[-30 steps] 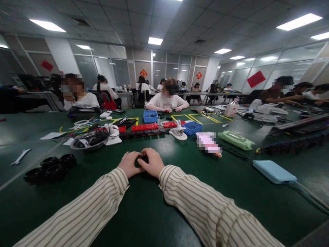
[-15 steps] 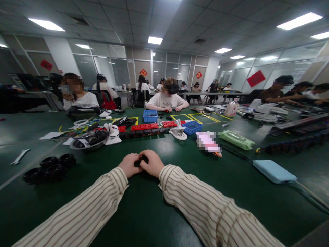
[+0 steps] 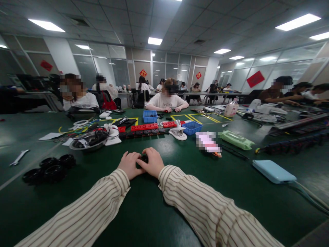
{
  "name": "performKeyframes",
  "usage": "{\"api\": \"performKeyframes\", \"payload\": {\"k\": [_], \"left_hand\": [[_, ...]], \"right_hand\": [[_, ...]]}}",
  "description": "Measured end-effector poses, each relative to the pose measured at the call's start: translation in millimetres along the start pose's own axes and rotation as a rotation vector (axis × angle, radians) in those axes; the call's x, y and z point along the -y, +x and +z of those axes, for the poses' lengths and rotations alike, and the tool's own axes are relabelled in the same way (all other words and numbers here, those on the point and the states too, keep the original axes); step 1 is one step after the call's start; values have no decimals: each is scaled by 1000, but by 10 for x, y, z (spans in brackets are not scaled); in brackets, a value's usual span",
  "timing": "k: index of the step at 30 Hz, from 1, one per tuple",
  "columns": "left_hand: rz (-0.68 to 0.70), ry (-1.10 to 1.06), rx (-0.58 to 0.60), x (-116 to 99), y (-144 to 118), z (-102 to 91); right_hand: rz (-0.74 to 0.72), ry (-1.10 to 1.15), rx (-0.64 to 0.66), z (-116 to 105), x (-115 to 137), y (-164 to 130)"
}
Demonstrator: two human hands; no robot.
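**Both hands closed over one small black part, desk centre**

Head view, only view. Left hand [image 3: 130, 164] and right hand [image 3: 152, 162] meet knuckle to knuckle on the green desk [image 3: 144, 212], near its middle and toward the near edge. Both are curled around a small black part [image 3: 144, 159] that peeks out between the thumbs; most of it is hidden, so shape and long axis can't be read. Left grasps it from the left, right from the right, fingers clenched on it. Neither hand is nearer: the part sits dead between them, touching both, straight ahead of the person. Striped sleeves run in from the near corners.

Around it: a cluster of black wheels [image 3: 48, 168] lies well apart toward the left edge, closer to the left hand. A wrench [image 3: 18, 157] lies farther out, by the left edge. A metal bowl [image 3: 88, 140] full of cables sits beyond the hands, left of centre. A red and black power strip [image 3: 145, 129] lies with its long axis across the desk, behind the hands. A white clamp [image 3: 179, 132] and a blue bin [image 3: 192, 127] stand just beside each other, right of the strip. A green pouch [image 3: 236, 139] lies farther right. A light blue power bank [image 3: 273, 171] lies near the right edge, cable trailing to the near right corner.

Other people sit at the far edge; a person in a white shirt [image 3: 166, 100] faces this way, hands on the desk.
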State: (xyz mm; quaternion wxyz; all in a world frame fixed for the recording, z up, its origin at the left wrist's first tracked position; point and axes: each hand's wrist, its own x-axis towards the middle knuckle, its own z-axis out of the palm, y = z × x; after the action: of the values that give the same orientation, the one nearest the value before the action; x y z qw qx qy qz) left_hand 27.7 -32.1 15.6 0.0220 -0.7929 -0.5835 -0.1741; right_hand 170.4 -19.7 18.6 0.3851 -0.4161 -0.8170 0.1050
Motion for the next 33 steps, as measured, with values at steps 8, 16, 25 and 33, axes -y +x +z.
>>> {"api": "performKeyframes", "payload": {"k": [8, 16, 25, 33], "left_hand": [[-10, 55, 17, -3, 6, 0], [177, -122, 61, 205, 54, 69], [74, -5, 5, 85, 14, 21], [13, 100, 4, -39, 7, -30]], "right_hand": [[-55, 65, 37, 62, -50, 13], [-148, 187, 101, 7, -17, -1], [-49, 54, -2, -18, 16, -8], [-43, 56, 33, 51, -34, 14]]}}
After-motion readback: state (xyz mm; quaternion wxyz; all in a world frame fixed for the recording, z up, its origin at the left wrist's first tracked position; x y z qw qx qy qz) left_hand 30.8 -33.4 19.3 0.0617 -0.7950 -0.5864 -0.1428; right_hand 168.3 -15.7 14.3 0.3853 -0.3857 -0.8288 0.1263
